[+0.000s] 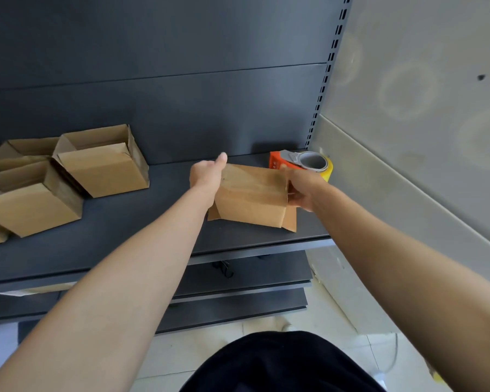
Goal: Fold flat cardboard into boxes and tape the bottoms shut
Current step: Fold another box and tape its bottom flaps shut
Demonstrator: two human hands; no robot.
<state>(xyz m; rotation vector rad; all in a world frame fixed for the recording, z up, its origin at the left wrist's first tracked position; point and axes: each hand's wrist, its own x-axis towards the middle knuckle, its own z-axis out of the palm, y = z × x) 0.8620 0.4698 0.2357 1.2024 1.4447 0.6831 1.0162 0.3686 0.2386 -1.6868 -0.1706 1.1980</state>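
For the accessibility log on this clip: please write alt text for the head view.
Two bare hands hold a small cardboard box on a dark grey shelf, the left hand at its left end with thumb raised, the right hand gripping its right end. A tape dispenser sits just behind the box; several open-topped boxes stand further left.

Both bare forearms stretched forward, left hand [205,175] clasping the cardboard box [252,193] with thumb raised, right hand [304,192] pinching its other end, fingers curled

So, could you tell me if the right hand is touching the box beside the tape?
Touching. The head view shows the right hand gripping the box at its right end.
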